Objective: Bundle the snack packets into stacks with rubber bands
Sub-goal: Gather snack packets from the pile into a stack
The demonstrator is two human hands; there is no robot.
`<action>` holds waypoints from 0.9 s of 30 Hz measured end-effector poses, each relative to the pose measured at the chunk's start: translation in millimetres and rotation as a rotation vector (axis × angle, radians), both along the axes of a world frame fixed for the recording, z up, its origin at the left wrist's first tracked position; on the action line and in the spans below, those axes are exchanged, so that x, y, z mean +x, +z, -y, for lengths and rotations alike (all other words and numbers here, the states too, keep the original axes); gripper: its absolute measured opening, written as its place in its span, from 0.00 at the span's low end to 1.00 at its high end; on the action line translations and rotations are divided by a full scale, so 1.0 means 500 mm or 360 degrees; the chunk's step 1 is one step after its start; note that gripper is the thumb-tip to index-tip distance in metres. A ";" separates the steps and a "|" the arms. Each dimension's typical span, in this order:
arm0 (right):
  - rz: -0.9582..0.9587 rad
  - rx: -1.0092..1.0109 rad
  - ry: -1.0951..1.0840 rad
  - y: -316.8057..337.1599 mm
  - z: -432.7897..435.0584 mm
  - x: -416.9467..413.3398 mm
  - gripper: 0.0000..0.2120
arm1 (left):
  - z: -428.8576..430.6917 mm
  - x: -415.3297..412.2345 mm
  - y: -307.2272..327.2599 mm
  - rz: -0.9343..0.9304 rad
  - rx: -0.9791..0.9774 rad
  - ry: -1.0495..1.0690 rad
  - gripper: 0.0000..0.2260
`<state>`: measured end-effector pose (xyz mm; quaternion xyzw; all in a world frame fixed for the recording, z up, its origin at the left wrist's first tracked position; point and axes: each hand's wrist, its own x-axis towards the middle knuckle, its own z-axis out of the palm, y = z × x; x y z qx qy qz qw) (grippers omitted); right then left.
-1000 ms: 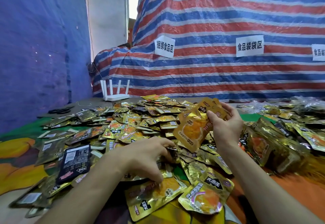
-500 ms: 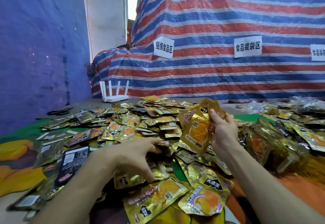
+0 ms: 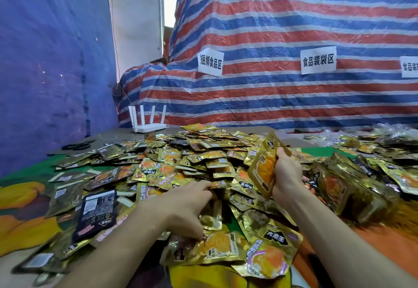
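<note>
Head view shows a big heap of gold snack packets [image 3: 203, 163] spread over the counter [image 3: 126, 132], with a striped tarp [image 3: 282, 97] hanging behind it. The right hand [image 3: 286, 174] is closed on a small stack of packets [image 3: 265, 165] and holds it up on edge, above the heap, with the thumb on the front and the fingers behind. The left hand [image 3: 187, 206] is low on the heap, palm down, with its fingers spread and bent over a loose packet [image 3: 212, 218]. I cannot tell if it has a firm hold yet. More packets lie close in front, and one with a bright orange picture [image 3: 269, 256] sits nearest. A white router [image 3: 148, 120] stands at the far edge, and black scissors [image 3: 78, 145] lie near it. I see no rubber band for sure. The packets look light, thin and shiny, so I think they slide on each other easily. The foil bends and crinkles, but the sealed edges look a bit stiffer. A good place to pinch a packet is likely a flat sealed edge or a corner, not the puffy middle. The stack may fan out if it is held too loosely, so a snug squeeze across the middle should keep it neat.
</note>
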<state>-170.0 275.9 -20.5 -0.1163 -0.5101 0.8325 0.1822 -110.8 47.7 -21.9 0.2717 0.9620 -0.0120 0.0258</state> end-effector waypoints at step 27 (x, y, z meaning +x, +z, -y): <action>-0.0196 0.0015 0.0887 -0.016 0.078 0.045 0.13 | -0.005 -0.046 -0.011 -0.0550 0.2295 0.0527 0.05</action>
